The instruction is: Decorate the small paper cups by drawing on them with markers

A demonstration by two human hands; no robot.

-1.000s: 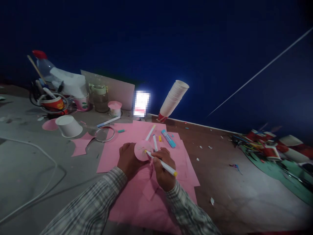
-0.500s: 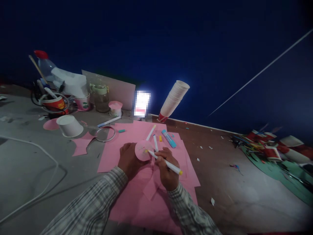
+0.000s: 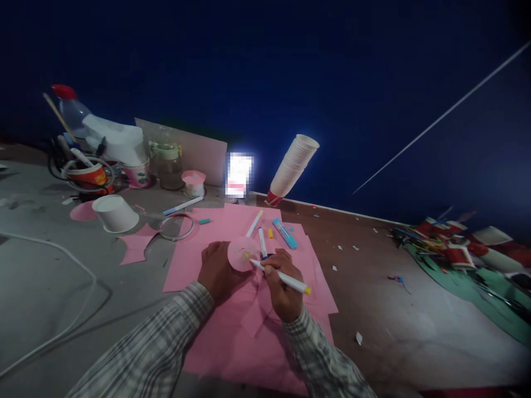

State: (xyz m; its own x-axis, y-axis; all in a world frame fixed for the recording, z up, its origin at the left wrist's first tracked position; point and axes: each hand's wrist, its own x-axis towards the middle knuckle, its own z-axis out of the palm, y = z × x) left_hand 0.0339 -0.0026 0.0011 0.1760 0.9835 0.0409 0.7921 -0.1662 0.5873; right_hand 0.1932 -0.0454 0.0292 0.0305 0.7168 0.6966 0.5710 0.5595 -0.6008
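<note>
My left hand is closed around the side of a round pink paper disc. Whatever lies beneath the disc is hidden by the hand. On the disc are a thin dark line and a small yellow mark. My right hand grips a white marker with a yellow end, its tip at the disc's right side. Pink paper sheets lie under both hands. Just beyond them are a blue-tipped marker, a white marker with a yellow tip, a yellow cap and a light-blue tube.
Leftward stand an upturned white cup, a glass jar and a pink-topped cup. A tilted stack of paper cups is at the back, beside a bright blurred screen. A white cable crosses the left side.
The whole view has shifted slightly. The marker tip has moved a little to the right, away from the yellow mark. Both hands keep their grips.
</note>
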